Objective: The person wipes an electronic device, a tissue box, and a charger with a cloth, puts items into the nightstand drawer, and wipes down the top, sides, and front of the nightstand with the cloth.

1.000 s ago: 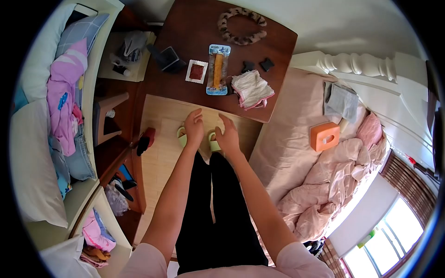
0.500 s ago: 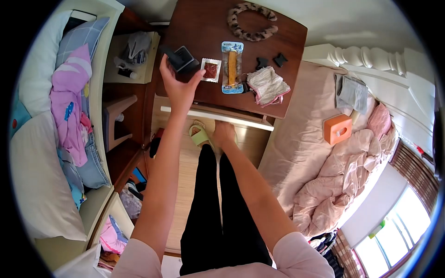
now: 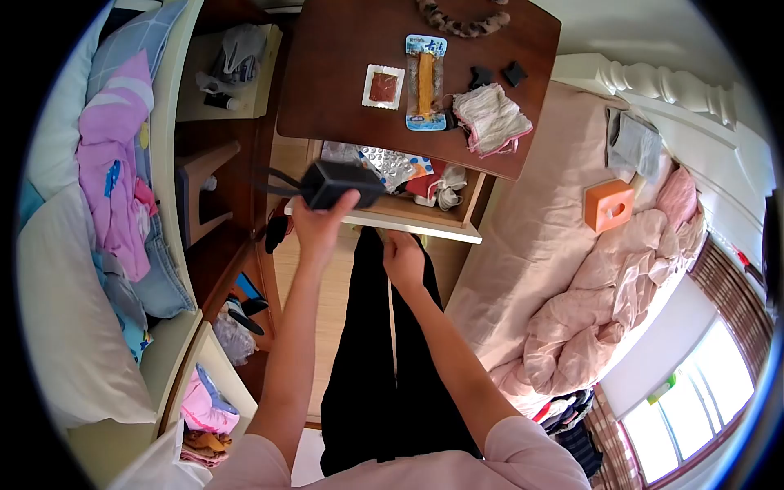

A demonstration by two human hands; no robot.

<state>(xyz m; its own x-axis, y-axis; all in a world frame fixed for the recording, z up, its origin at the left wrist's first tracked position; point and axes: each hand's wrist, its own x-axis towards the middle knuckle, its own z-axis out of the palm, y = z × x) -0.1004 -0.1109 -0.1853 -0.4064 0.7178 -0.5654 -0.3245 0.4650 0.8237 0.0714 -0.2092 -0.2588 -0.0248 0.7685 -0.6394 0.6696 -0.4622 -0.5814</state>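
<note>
My left hand [image 3: 320,227] grips a black box-shaped object [image 3: 339,183] with a dark strap at its left, held over the left part of an open drawer [image 3: 441,229]. Closed fingers of my right hand [image 3: 404,260] rest at the drawer's front edge. Inside the drawer lie a silvery blister pack [image 3: 394,166] and a white drawstring pouch [image 3: 449,186]. On the brown table [image 3: 335,82] above are a small square packet [image 3: 383,86], a long blue-ended package [image 3: 425,82], a crumpled white cloth [image 3: 492,119] and two small black pieces, one of them a clip-like piece [image 3: 514,73].
A spotted furry headband [image 3: 461,27] lies at the table's far edge. To the right is a bed [image 3: 523,237] with an orange tissue box [image 3: 608,205] and rumpled bedding. Shelves with clothes and pillows [image 3: 90,318] stand at the left.
My left hand has lifted the black object off the table and brought it down over the drawer. The drawer has been pulled open, with my right hand at its front.
</note>
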